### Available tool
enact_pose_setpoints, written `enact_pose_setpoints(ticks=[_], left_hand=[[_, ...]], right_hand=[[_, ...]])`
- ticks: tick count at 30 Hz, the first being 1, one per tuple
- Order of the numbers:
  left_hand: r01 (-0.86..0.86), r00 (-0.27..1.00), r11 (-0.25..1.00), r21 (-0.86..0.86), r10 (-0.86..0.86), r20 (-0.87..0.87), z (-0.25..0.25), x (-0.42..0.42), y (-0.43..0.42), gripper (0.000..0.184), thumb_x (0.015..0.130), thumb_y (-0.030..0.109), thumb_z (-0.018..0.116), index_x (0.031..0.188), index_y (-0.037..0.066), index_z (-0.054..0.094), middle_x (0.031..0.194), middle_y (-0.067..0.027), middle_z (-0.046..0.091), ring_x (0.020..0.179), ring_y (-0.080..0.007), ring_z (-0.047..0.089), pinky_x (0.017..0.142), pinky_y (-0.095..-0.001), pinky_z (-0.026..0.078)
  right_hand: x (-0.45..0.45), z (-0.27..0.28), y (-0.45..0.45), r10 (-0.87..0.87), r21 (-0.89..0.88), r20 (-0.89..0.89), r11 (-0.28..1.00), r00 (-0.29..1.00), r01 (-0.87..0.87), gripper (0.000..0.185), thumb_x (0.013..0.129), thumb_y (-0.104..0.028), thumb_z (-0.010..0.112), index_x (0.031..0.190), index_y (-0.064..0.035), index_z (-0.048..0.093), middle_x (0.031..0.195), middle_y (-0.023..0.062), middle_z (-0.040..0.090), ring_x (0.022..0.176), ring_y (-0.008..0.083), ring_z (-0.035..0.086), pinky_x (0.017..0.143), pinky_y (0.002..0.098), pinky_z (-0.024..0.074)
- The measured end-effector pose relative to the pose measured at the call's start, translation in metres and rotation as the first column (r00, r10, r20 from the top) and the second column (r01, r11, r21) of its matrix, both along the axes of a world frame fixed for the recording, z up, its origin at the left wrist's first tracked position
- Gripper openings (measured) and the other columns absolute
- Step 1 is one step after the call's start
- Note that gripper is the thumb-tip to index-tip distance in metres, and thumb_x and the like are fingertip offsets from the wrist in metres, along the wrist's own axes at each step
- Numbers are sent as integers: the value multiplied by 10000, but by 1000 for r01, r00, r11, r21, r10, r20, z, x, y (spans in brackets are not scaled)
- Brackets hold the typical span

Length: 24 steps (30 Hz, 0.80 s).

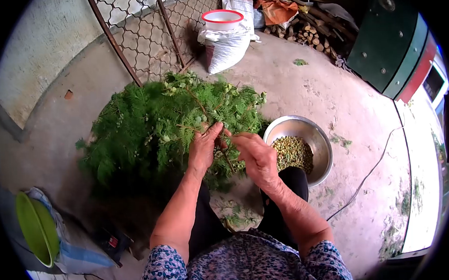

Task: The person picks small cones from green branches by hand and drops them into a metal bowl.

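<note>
A big heap of green leafy branches point(148, 118) lies on the floor in front of me, with small pale cones among the sprays. My left hand point(203, 148) is closed on a thin brown branch point(197, 98) at the heap's near right side. Just right of it, my right hand point(258, 156) has its fingers pressed together near the branch; anything between them is too small to make out. Beside my right hand stands a metal bowl point(325, 158), partly filled with small green and brown cones or seeds point(294, 154).
Behind the heap are a metal lattice point(139, 33), a white sack point(225, 52) with a red-rimmed tub point(222, 19) on it, and stacked firewood point(307, 36). A green basin point(35, 228) lies at the left. A cable point(371, 173) crosses the floor at right.
</note>
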<state>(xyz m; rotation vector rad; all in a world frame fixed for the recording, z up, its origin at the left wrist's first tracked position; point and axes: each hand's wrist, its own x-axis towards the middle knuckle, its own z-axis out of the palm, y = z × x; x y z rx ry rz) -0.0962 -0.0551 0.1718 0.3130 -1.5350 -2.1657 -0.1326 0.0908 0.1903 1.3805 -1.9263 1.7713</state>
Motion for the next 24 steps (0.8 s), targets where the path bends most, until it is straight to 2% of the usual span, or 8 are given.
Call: enact_pose_setpoints(ticks=[3,7,9,11,12,13,14,24], left_hand=[[-128,991,992,-9,128,-27,4,8,-3,202,840,258,572,849,57,568,731,-16,596,556,-97,513,499,-223,416],[-155,988,987,-38,155,6,7,21,-21,209,818,249,598,835,42,581,749,1,577,721,-103,511,715,-263,399],[-184,983,982,-36,185,24,6,22,-37,197,810,229,604,839,35,585,758,-8,570,770,-113,490,775,-273,362],[-76,997,996,-39,76,18,-7,24,-51,183,809,211,600,825,30,584,752,-24,564,707,-127,499,730,-270,380],[-32,999,990,140,35,-22,-5,23,-52,172,809,199,599,797,29,578,721,-28,559,663,-139,508,677,-269,399],[-35,999,988,148,40,-28,-6,19,-55,172,809,199,599,797,29,578,721,-28,559,663,-139,508,677,-269,399],[2,997,986,170,11,-72,-9,15,-57,165,808,190,599,796,27,576,712,-27,556,648,-136,510,652,-266,405],[-1,998,1000,-14,2,62,-37,-70,-56,168,823,221,583,815,54,589,683,21,549,623,-79,478,587,-219,383]], right_hand=[[-8,6,-17,113,122,-170,988,979,-93,251,749,96,464,958,4,569,987,153,586,801,271,610,645,307,505],[-4,3,-35,-39,362,-235,924,971,125,232,780,37,458,979,-22,562,956,178,579,832,324,588,667,352,486],[-9,-3,-44,-45,467,-178,876,983,125,228,787,0,493,1006,-18,553,881,186,588,783,339,589,642,362,477],[-18,-25,-55,-10,311,-173,948,985,64,229,812,-44,517,1034,5,548,826,160,624,602,286,598,516,332,467],[-18,-17,-55,40,282,341,949,939,-143,213,830,-64,514,1026,10,554,822,135,631,532,232,581,454,304,445],[-23,-12,-59,86,154,755,940,650,-303,203,847,-84,510,1017,15,560,818,110,638,463,177,564,391,277,423],[-26,-18,-61,122,111,749,946,651,-306,217,854,-89,523,1030,32,557,808,88,633,401,71,479,337,215,347],[-121,-41,-90,182,-127,912,978,369,-166,214,811,-194,621,912,-6,609,667,36,580,358,67,385,314,210,259]])
